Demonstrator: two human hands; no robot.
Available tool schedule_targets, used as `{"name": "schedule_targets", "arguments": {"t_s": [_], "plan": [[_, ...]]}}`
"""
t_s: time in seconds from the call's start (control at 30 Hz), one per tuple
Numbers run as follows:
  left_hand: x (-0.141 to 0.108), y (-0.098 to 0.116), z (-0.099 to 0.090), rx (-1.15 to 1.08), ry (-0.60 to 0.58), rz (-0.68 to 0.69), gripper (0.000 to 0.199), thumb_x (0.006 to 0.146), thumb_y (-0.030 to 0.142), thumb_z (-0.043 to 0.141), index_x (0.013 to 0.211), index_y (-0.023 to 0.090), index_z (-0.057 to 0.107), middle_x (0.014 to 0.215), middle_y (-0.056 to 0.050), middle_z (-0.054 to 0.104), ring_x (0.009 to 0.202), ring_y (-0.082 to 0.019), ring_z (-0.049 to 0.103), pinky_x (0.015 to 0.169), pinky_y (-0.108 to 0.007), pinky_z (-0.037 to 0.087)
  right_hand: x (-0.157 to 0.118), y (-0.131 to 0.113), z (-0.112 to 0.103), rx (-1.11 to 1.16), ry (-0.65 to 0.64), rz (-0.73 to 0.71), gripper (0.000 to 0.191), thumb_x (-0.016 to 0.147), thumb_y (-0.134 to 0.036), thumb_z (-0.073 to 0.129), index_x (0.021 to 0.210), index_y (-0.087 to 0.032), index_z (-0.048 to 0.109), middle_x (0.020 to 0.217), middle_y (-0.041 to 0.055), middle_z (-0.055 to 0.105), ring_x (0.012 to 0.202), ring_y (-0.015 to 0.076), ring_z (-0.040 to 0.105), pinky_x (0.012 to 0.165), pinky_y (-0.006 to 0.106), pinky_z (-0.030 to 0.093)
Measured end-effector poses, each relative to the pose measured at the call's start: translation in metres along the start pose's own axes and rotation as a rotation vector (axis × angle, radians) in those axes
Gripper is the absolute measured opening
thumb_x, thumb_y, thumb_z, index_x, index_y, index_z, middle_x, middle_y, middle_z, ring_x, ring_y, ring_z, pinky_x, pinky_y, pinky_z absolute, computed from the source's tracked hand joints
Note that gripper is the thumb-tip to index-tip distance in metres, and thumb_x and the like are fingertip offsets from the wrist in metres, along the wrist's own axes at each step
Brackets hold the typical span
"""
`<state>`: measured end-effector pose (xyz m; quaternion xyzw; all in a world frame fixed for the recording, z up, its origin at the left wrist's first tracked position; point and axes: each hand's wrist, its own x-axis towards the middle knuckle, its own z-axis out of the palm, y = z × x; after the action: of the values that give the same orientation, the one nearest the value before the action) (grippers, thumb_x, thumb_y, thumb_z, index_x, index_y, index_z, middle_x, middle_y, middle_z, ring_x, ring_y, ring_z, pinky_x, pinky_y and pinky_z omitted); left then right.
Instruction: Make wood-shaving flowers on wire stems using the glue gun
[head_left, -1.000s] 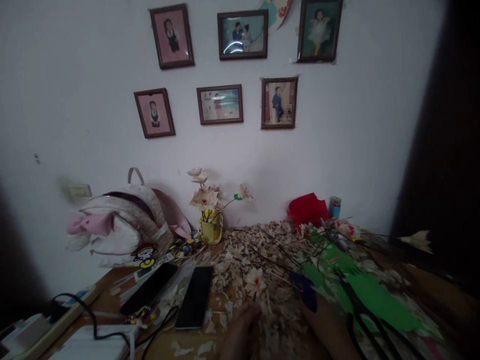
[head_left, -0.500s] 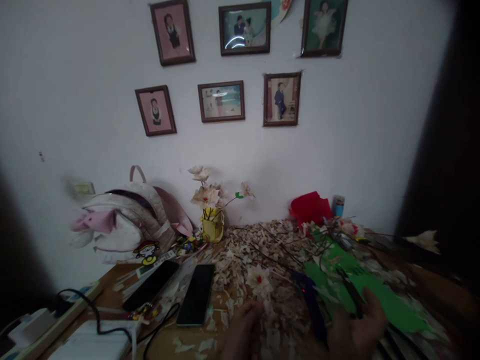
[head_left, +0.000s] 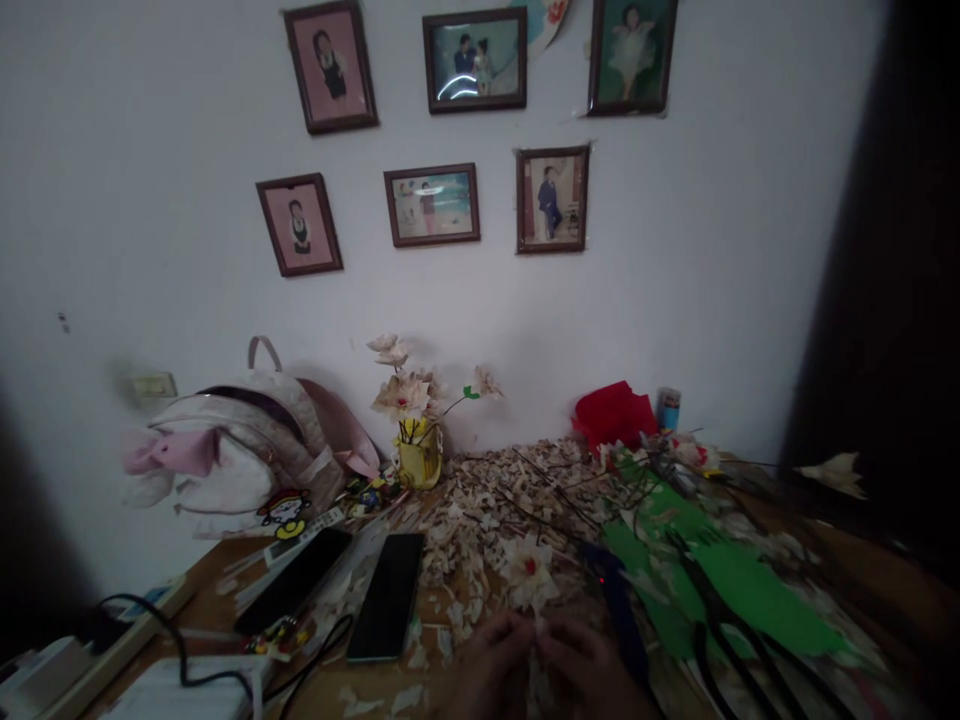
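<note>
A pale handmade flower [head_left: 530, 570] with a red centre stands just above my fingertips in the lower middle of the head view. My left hand [head_left: 491, 662] pinches at its base. From the other side, my right hand [head_left: 579, 660] closes its fingertips on the same spot, almost meeting the left. The stem is mostly hidden, and the dim light blurs what lies between the fingers. Right of my hands lies a dark blue glue gun [head_left: 626, 620] with a small red light. Beyond it, dark long-handled pliers [head_left: 712, 600] rest on green paper [head_left: 765, 590].
Pale petal scraps [head_left: 480, 520] litter the table. To the left are two phones [head_left: 386, 600], a white box [head_left: 191, 690] with a black cable, a power strip [head_left: 161, 605] and a backpack [head_left: 255, 450]. Behind stand a yellow vase [head_left: 420, 462] of flowers and red paper [head_left: 615, 415].
My right hand has left the pliers' side and come across to the flower beside my left hand. The pliers now lie uncovered. The view has shifted slightly.
</note>
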<state>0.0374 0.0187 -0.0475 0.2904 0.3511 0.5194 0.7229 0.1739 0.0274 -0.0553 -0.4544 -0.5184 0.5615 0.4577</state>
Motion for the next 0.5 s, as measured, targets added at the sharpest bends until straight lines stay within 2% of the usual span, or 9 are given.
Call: {"name": "schedule_targets", "arguments": {"t_s": [0.07,0.13,0.23,0.3,0.4,0.5], "plan": [[0.001,-0.001,-0.002,0.024,0.029,-0.022,0.037,0.047,0.038,0.081,0.057,0.017,0.053,0.041,0.008,0.043,0.038,-0.004,0.031,0.043,-0.021,0.017,0.002,0.001,-0.005,0.079,0.048,0.022,0.021,0.059,-0.037,0.068,0.073,-0.022,0.070,0.079,0.0016,0.071,0.081,0.0212,0.063,0.076,0.029,0.047],[0.003,-0.002,-0.004,0.045,0.025,-0.016,0.038,0.047,0.039,0.081,0.056,0.017,0.051,0.040,0.009,0.039,0.037,-0.004,0.028,0.043,-0.022,0.014,0.001,-0.001,-0.006,0.119,0.090,0.023,0.020,0.057,-0.035,0.070,0.073,-0.023,0.071,0.081,0.0023,0.071,0.085,0.0210,0.062,0.079,0.028,0.046],[0.005,-0.005,-0.006,0.057,-0.010,0.014,0.035,0.050,0.037,0.080,0.055,0.017,0.052,0.043,0.007,0.043,0.041,-0.005,0.033,0.046,-0.022,0.019,-0.001,-0.007,-0.004,0.200,0.047,0.044,0.019,0.056,-0.038,0.070,0.068,-0.022,0.070,0.069,0.0007,0.069,0.072,0.0190,0.062,0.068,0.027,0.047],[0.004,-0.006,-0.006,0.070,0.006,-0.011,0.031,0.055,0.035,0.078,0.055,0.017,0.053,0.042,0.008,0.041,0.039,-0.005,0.031,0.046,-0.023,0.019,-0.001,-0.010,-0.002,0.227,0.028,0.063,0.019,0.054,-0.037,0.070,0.065,-0.022,0.069,0.066,-0.0004,0.067,0.067,0.0180,0.061,0.065,0.027,0.046],[0.001,-0.005,-0.003,-0.014,0.103,-0.032,0.027,0.060,0.033,0.075,0.056,0.018,0.053,0.045,0.007,0.044,0.040,-0.006,0.035,0.046,-0.023,0.024,0.000,-0.011,-0.005,0.153,0.085,0.058,0.020,0.055,-0.037,0.068,0.065,-0.020,0.069,0.071,0.0018,0.069,0.073,0.0200,0.061,0.069,0.028,0.046],[-0.002,-0.003,0.000,-0.133,0.198,-0.059,0.027,0.061,0.032,0.074,0.054,0.018,0.051,0.044,0.008,0.044,0.040,-0.006,0.036,0.046,-0.021,0.026,0.002,-0.009,-0.010,0.073,0.211,0.054,0.020,0.056,-0.039,0.063,0.060,-0.020,0.068,0.062,0.0019,0.067,0.066,0.0203,0.060,0.063,0.028,0.046]]}}
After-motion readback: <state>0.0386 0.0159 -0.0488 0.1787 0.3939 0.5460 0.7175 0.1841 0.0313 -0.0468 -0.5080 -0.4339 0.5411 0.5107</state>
